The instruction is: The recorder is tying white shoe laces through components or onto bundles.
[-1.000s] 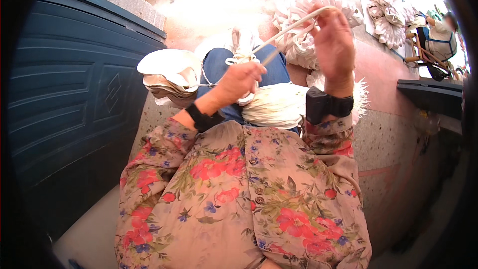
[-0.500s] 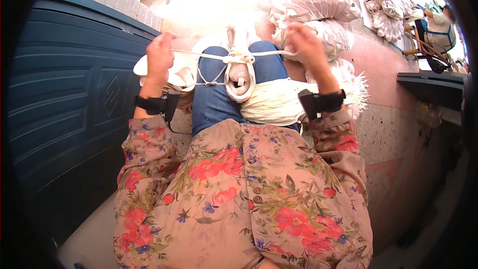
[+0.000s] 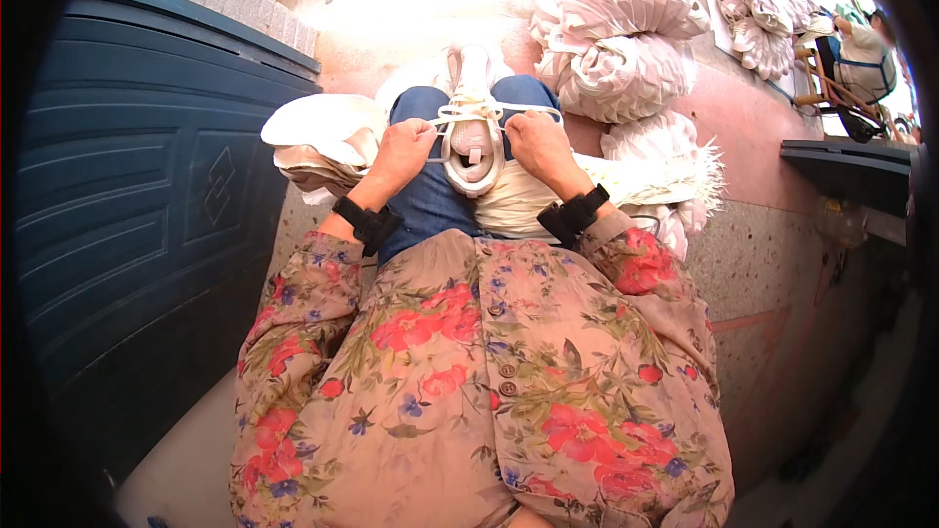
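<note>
A white and pale pink sneaker (image 3: 473,144) rests between my knees, its heel opening toward me. Cream shoelaces (image 3: 471,113) cross over its tongue in loops. On the shoe's left side my left hand (image 3: 407,149) is closed, pinching a lace. My right hand (image 3: 536,140) pinches the lace at the shoe's right side, with a loop running out above the knuckles. Across my right thigh lies a bundle of long cream laces (image 3: 533,198). A stack of white and beige shoe pieces (image 3: 326,142) sits beside my left knee.
Large rolls of pale, pleated shoe parts (image 3: 626,59) stand on the floor at the right. A dark blue panelled door (image 3: 127,196) runs along my left. At far right are a dark ledge (image 3: 846,171) and a seated person (image 3: 869,59).
Both hands have come inward and toward me, from holding the lace ends stretched wide to pinching close beside the shoe. Loops now show at the knot.
</note>
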A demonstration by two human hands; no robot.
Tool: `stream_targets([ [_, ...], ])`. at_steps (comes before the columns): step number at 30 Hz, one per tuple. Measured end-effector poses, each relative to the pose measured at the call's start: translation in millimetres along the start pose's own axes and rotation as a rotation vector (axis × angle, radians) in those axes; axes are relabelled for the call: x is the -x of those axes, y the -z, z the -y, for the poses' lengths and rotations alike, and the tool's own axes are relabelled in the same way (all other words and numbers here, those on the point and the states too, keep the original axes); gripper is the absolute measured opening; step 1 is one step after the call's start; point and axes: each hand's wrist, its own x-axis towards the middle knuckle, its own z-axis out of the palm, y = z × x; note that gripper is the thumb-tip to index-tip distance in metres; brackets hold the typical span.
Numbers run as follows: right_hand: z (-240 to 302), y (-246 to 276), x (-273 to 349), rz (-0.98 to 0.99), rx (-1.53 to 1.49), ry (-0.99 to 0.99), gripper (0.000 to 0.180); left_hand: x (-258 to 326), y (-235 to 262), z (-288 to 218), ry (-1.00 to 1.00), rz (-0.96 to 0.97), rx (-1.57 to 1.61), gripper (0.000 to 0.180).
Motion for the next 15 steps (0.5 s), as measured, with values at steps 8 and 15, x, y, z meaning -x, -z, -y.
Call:
stream_targets([
  [8,13.5,-2.0,-4.5,0.015,0.26,0.139,0.016,-0.3,-5.0,5.7,0.082,-0.033,0.099,0.023],
  [15,27.9,-1.9,-12.7,0.012,0.524,0.442,0.011,-6.2,-16.6,6.7,0.037,-0.069,0.078,0.02],
])
